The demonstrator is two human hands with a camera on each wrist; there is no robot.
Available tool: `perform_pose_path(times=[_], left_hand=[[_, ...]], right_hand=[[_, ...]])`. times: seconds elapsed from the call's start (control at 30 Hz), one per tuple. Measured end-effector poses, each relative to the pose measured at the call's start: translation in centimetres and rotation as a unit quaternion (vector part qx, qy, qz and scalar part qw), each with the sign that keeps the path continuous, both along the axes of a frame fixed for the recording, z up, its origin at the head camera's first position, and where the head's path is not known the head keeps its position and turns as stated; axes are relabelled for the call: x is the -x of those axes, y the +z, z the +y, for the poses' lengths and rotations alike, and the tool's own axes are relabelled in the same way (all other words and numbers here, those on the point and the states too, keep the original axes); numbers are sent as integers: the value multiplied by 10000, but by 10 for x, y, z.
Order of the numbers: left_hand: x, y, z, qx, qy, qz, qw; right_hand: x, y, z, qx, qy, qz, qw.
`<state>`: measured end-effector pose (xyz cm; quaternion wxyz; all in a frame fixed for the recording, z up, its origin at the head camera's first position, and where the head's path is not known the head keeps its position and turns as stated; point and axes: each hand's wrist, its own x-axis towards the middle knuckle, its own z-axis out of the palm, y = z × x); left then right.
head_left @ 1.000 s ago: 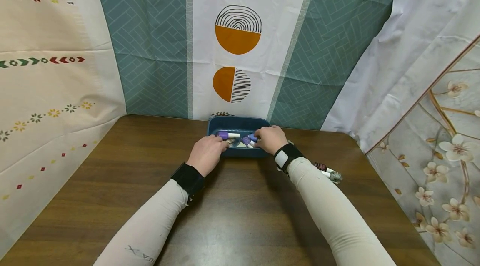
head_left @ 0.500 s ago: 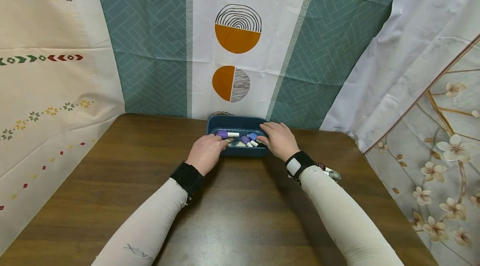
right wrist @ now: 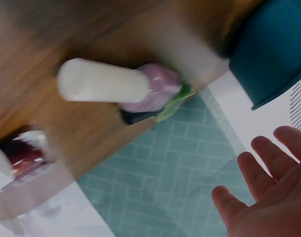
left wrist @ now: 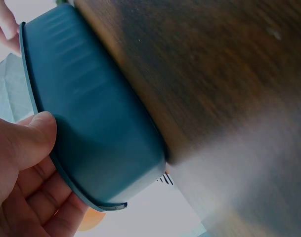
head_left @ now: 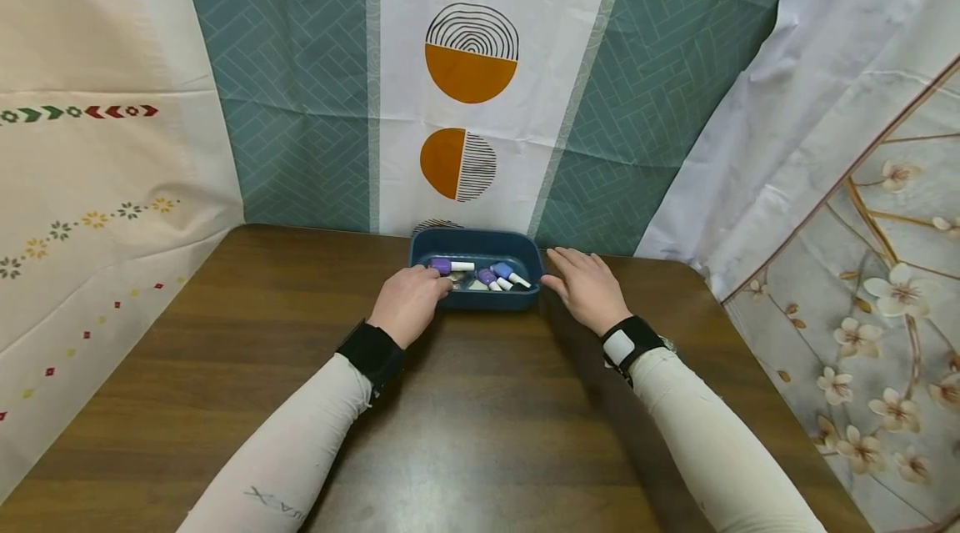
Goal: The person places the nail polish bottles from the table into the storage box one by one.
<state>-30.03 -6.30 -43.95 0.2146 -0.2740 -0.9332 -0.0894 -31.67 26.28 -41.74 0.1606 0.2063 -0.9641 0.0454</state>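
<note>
My left hand (head_left: 407, 304) holds the near left rim of a dark blue plastic bin (head_left: 491, 300). In the left wrist view its thumb (left wrist: 43, 129) lies on the outer wall, with the fingers behind the rim. Inside the bin lie several nail polish bottles with white caps, among them a purple one (head_left: 440, 265) at the left and a blue one (head_left: 502, 269) at the right. My right hand (head_left: 588, 291) is just right of the bin, its fingers spread and nothing in them. Whether its thumb touches the bin's end I cannot tell.
On the table (head_left: 480, 399), the right wrist view has a mauve nail polish bottle (right wrist: 155, 88) with a white cap, next to something green (right wrist: 176, 102). A dark red bottle (right wrist: 27, 159) lies farther off. Hanging patterned cloths (head_left: 307, 82) stand behind the table.
My right hand has come out of the bin and moved right, uncovering the blue bottle and its white cap. The left hand keeps its hold on the rim.
</note>
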Motion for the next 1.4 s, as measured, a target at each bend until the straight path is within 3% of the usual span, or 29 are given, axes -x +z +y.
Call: perform_pose_path(times=[0.4, 0.77, 1.2, 1.4], left_hand=[[0, -1, 0, -27, -33, 84, 10000], [1, -2, -1, -78, -88, 285, 9995], [1, -5, 0, -72, -6, 164, 9998], [1, -5, 0, -67, -25, 219, 9997]], right_hand=[[-17, -8, 26, -116, -207, -125, 9996], [-32, -19, 40, -448, -443, 69, 9980], [-44, -28, 45, -546, -766, 50, 9956], [-47, -30, 47, -508, -845, 335, 9946]])
